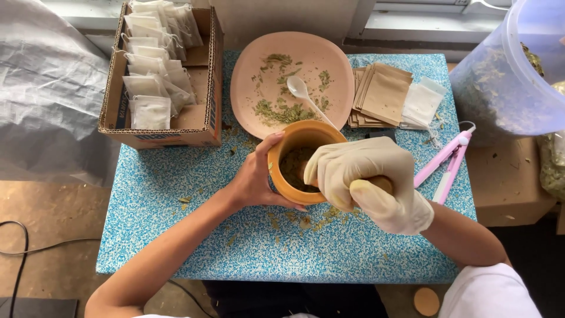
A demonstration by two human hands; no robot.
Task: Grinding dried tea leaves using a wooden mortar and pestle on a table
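Observation:
A wooden mortar (281,168) with crushed green herbs inside stands on the blue speckled table (176,235). My left hand (256,176), bare, wraps around the mortar's left side. My right hand (368,179), in a cream glove, is closed around a wooden pestle (382,184) that points down into the mortar. Only the pestle's top end shows beneath the glove.
Behind the mortar lies a pink plate (247,82) with dried herbs and a white spoon (303,94). A cardboard box (203,121) of filled white sachets stands at the far left. Brown and white empty sachets (385,94), a pink sealer tool (450,162) and a clear tub of herbs (506,82) are on the right.

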